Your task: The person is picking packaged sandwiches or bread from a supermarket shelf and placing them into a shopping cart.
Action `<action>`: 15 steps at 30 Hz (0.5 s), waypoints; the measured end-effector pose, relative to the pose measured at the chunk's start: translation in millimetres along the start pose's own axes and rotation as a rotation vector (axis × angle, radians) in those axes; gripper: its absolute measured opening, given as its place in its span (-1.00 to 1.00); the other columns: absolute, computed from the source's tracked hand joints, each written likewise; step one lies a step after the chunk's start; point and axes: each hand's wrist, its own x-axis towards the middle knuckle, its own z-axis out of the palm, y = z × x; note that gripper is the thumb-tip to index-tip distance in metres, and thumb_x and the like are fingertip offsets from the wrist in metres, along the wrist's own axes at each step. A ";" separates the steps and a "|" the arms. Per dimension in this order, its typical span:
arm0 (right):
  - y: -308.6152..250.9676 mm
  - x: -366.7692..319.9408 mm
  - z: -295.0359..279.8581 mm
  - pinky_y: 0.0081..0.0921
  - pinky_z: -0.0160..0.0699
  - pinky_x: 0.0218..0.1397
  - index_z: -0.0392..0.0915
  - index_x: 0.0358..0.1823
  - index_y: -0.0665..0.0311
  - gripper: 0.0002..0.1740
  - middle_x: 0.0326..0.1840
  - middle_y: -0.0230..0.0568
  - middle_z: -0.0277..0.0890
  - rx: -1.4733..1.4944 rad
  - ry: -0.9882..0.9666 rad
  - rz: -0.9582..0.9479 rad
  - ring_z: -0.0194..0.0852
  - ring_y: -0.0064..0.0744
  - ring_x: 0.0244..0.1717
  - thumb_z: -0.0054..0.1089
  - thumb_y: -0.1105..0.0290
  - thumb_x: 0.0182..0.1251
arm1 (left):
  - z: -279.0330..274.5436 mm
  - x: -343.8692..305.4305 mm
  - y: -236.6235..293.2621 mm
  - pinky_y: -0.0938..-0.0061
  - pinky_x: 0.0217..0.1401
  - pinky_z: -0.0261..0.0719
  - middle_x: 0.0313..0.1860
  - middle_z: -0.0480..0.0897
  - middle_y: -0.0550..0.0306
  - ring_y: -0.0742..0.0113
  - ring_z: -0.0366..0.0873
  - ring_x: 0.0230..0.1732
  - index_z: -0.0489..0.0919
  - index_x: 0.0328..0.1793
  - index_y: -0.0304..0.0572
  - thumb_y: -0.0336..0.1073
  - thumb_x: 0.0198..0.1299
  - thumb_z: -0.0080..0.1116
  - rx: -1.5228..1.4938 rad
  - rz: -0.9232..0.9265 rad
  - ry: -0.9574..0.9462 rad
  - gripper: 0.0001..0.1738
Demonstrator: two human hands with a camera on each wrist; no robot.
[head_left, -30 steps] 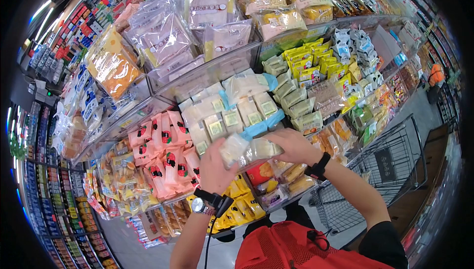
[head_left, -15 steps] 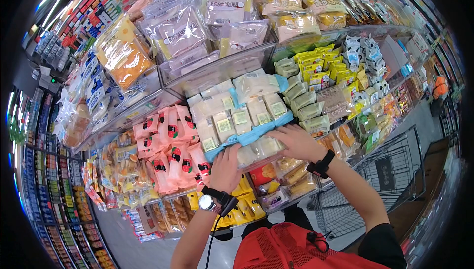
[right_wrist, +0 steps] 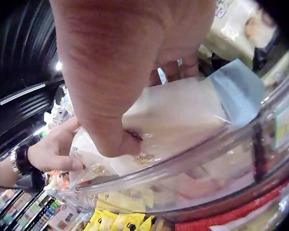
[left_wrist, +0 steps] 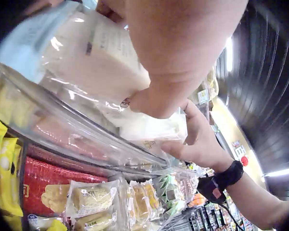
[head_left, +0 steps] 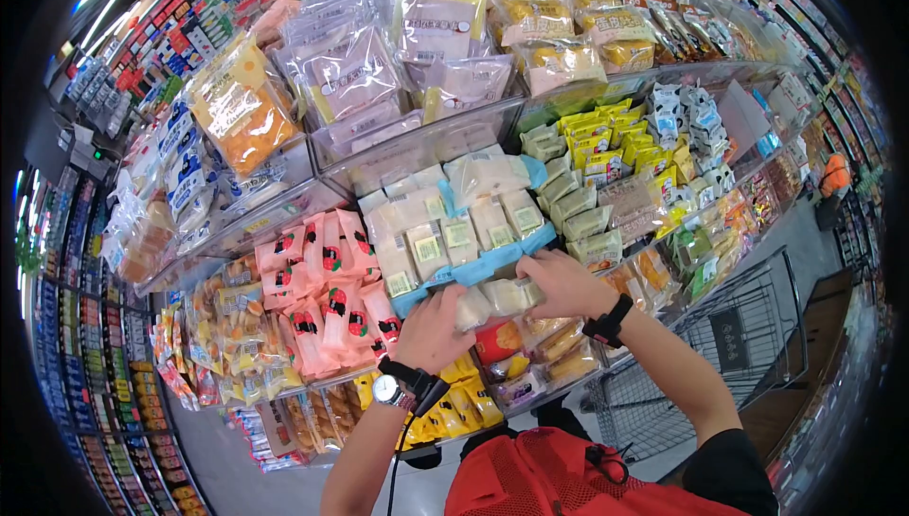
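Observation:
A clear-wrapped pack of pale bread [head_left: 504, 298] with a light-blue end sits at the front of a transparent bin, behind its front wall. My left hand [head_left: 434, 329] holds the pack's left part, fingers over the top and thumb against the front. At the right part my right hand [head_left: 566, 285] grips likewise, its thumb pressing the wrapper in the right wrist view. Behind both hands lie rows of similar white packs [head_left: 459, 237] with pale labels and blue strips. Some fingers are hidden behind the bread in both wrist views.
Pink packets [head_left: 327, 317] fill the bin on the left, green and yellow packets [head_left: 592, 151] the right. Yellow packets [head_left: 464, 402] and a red pack [left_wrist: 53, 183] lie below the bin's clear front wall [right_wrist: 183, 187]. A shopping cart [head_left: 720, 346] stands at the right.
The pack, raised and tilted between my hands a second ago, now sits lower at the front of the bin. My left hand has shifted rightward and down, and the blue strips lie in line behind it.

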 end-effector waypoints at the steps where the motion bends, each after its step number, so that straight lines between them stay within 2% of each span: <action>1: 0.6 -2.6 3.5 -0.11 0.53 0.13 0.40 0.08 0.21 -0.28 -0.03 -0.04 0.64 0.046 0.018 0.000 0.60 0.07 0.08 0.62 0.15 -0.06 | 3.0 -3.9 -1.9 0.00 0.26 0.55 0.24 0.57 -0.17 -0.22 0.56 0.25 0.39 0.43 -0.12 -0.19 0.07 0.39 0.032 0.057 0.067 -0.24; 2: 0.6 -4.9 5.8 -0.10 0.55 0.08 0.39 0.07 0.22 -0.28 -0.05 -0.02 0.64 0.092 0.037 0.001 0.62 0.09 0.04 0.62 0.15 -0.06 | 4.7 -7.1 -3.0 0.00 0.25 0.56 0.25 0.55 -0.14 -0.21 0.55 0.25 0.42 0.43 -0.08 -0.19 0.09 0.40 0.066 0.114 0.133 -0.26; 6: -0.1 -12.1 2.1 -0.05 0.57 -0.03 0.37 0.04 0.22 -0.28 -0.12 0.02 0.64 0.143 0.080 0.033 0.64 0.16 -0.06 0.62 0.13 -0.07 | 6.6 -13.6 1.3 0.04 0.24 0.58 0.24 0.51 -0.10 -0.18 0.55 0.21 0.51 0.40 -0.01 -0.22 0.08 0.45 0.034 0.146 0.237 -0.30; 8: -2.8 -11.6 -1.8 -0.01 0.57 -0.08 0.36 0.03 0.22 -0.28 -0.17 0.03 0.64 0.088 0.047 0.060 0.65 0.20 -0.11 0.62 0.12 -0.07 | 9.8 -14.8 3.5 0.14 0.29 0.59 0.16 0.49 -0.10 -0.17 0.54 0.22 0.55 0.36 -0.05 -0.26 0.07 0.51 -0.127 0.118 0.307 -0.33; 9: -3.2 -10.5 -1.8 -0.01 0.57 -0.08 0.36 0.03 0.22 -0.28 -0.17 0.03 0.64 0.087 0.048 0.058 0.65 0.20 -0.11 0.62 0.12 -0.07 | 11.3 -18.2 7.7 0.14 0.29 0.59 0.16 0.49 -0.10 -0.17 0.54 0.22 0.55 0.36 -0.05 -0.26 0.07 0.51 -0.126 0.118 0.309 -0.33; 11: -3.5 -8.6 -0.6 -0.01 0.58 -0.06 0.35 0.02 0.21 -0.26 -0.19 0.01 0.64 0.067 0.015 0.078 0.65 0.20 -0.11 0.63 0.09 -0.10 | 15.0 -25.4 16.9 0.16 0.29 0.60 0.15 0.48 -0.11 -0.16 0.55 0.19 0.56 0.33 -0.09 -0.26 0.07 0.54 -0.135 -0.004 0.369 -0.34; 15: -5.8 -11.8 -3.7 -0.04 0.58 -0.04 0.36 0.02 0.20 -0.26 -0.15 0.01 0.64 0.064 -0.026 0.094 0.65 0.18 -0.09 0.62 0.08 -0.09 | 27.1 -33.0 23.4 0.11 0.29 0.60 0.15 0.49 -0.13 -0.19 0.56 0.19 0.54 0.32 -0.10 -0.23 0.09 0.54 -0.150 -0.028 0.414 -0.35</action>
